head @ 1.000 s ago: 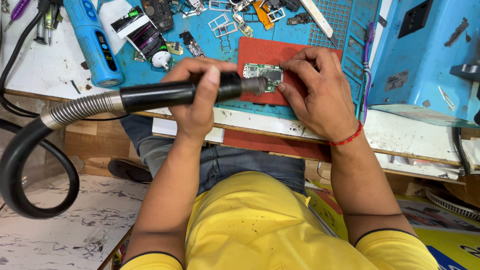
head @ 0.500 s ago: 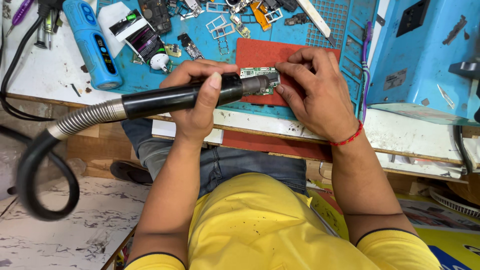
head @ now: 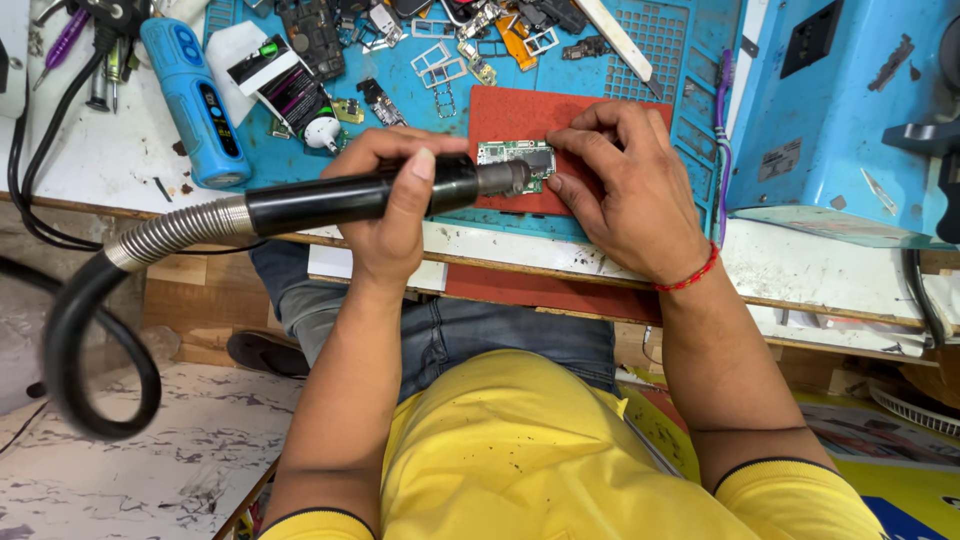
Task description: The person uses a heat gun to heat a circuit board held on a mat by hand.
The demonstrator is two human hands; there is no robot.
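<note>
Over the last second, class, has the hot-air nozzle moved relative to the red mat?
No. The hot-air nozzle in the left hand stays over the circuit board on the red mat.

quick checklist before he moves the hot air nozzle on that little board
1. Left hand grips the hot air handpiece: ok.
2. Nozzle tip aimed at the circuit board: ok.
3. Right hand fingers steady the board: ok, though close to the nozzle.
4. Board lies on the red mat: ok.
5. Hose hangs free off the bench: ok.
6. Air flowing or hot: cannot tell.
</note>
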